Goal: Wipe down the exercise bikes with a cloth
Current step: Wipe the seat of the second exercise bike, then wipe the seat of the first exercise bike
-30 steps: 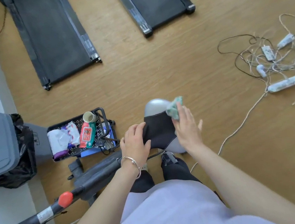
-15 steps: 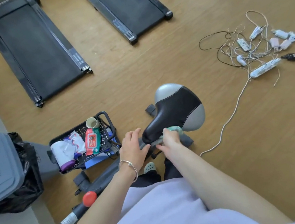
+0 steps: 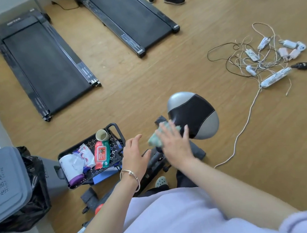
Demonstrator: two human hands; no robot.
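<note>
Below the head camera, the right hand (image 3: 173, 144) lies with fingers flat and spread over the green cloth (image 3: 154, 141), pressing it at the narrow end of the bike saddle (image 3: 192, 115). The left hand (image 3: 134, 153) hovers with fingers spread, holding nothing. The task looks midway, with the frame (image 3: 154, 162) probably left to wipe. A black tray (image 3: 114, 151) holds a cup (image 3: 102, 135), a wipes pack (image 3: 101, 153) and tissue packets (image 3: 77, 159). The grey bin (image 3: 3, 183) is bag-lined.
</note>
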